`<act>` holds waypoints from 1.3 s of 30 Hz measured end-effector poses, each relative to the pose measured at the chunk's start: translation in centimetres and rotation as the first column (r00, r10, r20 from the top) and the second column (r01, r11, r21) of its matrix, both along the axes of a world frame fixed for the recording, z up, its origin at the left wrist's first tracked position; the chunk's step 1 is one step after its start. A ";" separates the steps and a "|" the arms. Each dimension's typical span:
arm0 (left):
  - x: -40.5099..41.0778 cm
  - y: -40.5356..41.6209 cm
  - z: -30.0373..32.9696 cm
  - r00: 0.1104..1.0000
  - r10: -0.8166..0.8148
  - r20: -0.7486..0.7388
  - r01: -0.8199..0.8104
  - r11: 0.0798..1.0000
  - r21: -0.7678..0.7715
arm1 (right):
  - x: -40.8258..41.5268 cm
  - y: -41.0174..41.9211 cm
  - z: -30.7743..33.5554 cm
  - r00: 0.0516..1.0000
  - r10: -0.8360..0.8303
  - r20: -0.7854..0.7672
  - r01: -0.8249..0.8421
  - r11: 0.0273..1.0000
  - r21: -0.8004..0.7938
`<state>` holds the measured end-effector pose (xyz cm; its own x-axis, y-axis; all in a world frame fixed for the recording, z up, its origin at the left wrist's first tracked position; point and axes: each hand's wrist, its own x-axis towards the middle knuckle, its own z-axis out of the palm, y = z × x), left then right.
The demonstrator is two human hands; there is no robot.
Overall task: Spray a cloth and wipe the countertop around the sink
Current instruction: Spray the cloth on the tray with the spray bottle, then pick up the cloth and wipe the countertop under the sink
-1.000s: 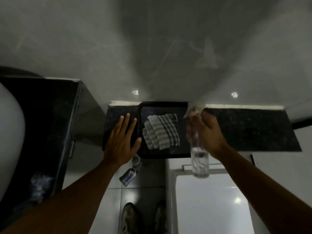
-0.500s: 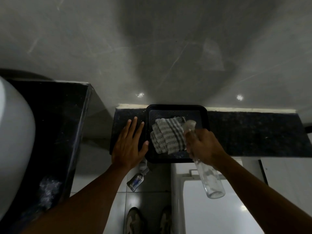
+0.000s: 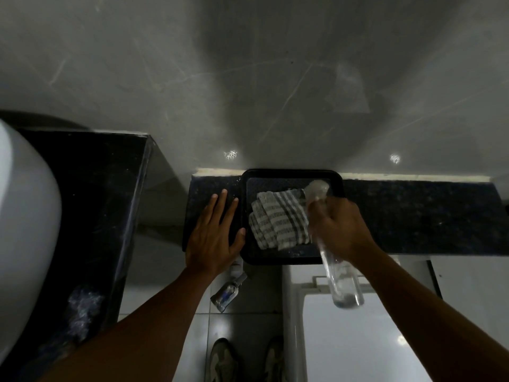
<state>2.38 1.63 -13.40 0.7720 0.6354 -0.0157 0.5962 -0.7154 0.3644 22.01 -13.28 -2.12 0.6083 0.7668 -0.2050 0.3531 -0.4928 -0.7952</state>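
A folded striped cloth (image 3: 278,219) lies in a black tray (image 3: 292,173) on a narrow dark stone ledge (image 3: 418,216). My right hand (image 3: 338,227) grips a clear spray bottle (image 3: 341,282), tilted so that its white nozzle head points over the cloth's right end. Flat on the ledge, my left hand (image 3: 213,235) has spread fingers and its thumb against the tray's left rim. A white sink basin (image 3: 24,230) sits in a dark countertop (image 3: 91,205) at the far left.
A grey marbled wall rises behind the ledge. A white toilet cistern (image 3: 366,334) stands below the ledge on the right. A small chrome valve (image 3: 228,290) hangs under the ledge's left end. Two shoes (image 3: 223,359) show on the tiled floor.
The spray bottle has tipped from upright to slanted, its head moving left and down over the cloth. My left hand has stayed flat beside the tray.
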 end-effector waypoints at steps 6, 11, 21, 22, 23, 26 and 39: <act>0.0 0.1 -0.3 1.000 0.002 -0.003 -0.002 1.000 0.000 | 3.9 0.0 0.4 0.909 -0.241 0.341 0.066 0.889 0.454; 0.0 0.1 -0.3 1.000 -0.004 -0.017 0.004 1.000 0.012 | 3.7 -0.4 -1.5 0.912 -0.214 0.351 0.031 0.887 0.460; -0.1 0.1 -0.4 0.999 -0.013 -0.035 0.014 1.000 0.009 | 4.5 -2.2 -1.8 0.920 -0.229 0.319 0.092 0.915 0.394; -0.2 0.1 -0.4 0.999 -0.018 -0.030 0.018 1.000 0.009 | 4.4 -2.4 -2.0 0.928 -0.242 0.284 0.118 0.913 0.391; -0.1 0.1 -0.3 1.000 -0.022 -0.019 0.022 1.000 0.008 | 4.1 -2.8 -2.0 0.923 -0.271 0.273 0.151 0.907 0.392; 0.1 -0.7 0.5 0.996 0.026 0.087 -0.022 0.999 -0.047 | 0.1 -5.0 -3.7 0.770 -0.506 0.389 0.348 0.843 0.409; 1.2 -5.7 1.4 0.986 -0.137 -0.090 0.146 0.983 0.110 | -5.1 1.2 -6.3 0.882 -0.325 0.340 0.341 0.940 0.016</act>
